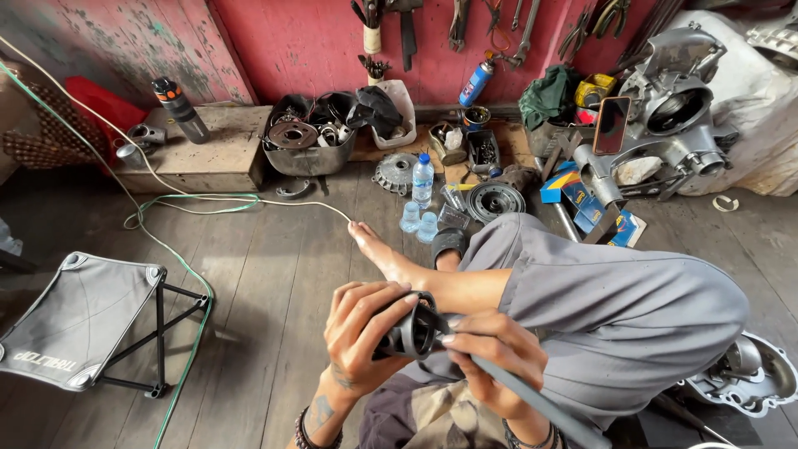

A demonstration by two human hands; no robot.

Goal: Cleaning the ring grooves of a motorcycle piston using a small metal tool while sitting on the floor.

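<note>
1. Head view, low centre: left hand (359,331) wrapped around a dark grey ring-shaped metal part (413,330), fingers curled over its top edge, thumb below; held above the lap, clear of the wooden floor (274,274).
2. Right hand (489,362) closed on a long grey tool handle (532,399) running down to the lower right; tool tip pressed against the right side of the ring part, just beside the left fingertips.
3. Ring part caught between both hands, touching each; opening turned roughly toward the right hand.
4. Just behind the hands: a bare foot (378,245) resting across a knee in grey trousers (615,308).
5. Further out on the floor: clear plastic water bottle (422,179) upright, small clear cups beside it, a round pulley-like disc (493,200) to its right.
6. Against the red wall (299,41): metal tub of engine parts (309,137), blue spray can (477,81), hanging wrenches and pliers.
7. Upper right: large silver engine casing (673,108), well apart from the hands; another casing cover (748,374) at the lower right.
8. Lower left: folding stool with a grey fabric seat (79,320), green and white hoses (179,249) trailing beside it.
</note>
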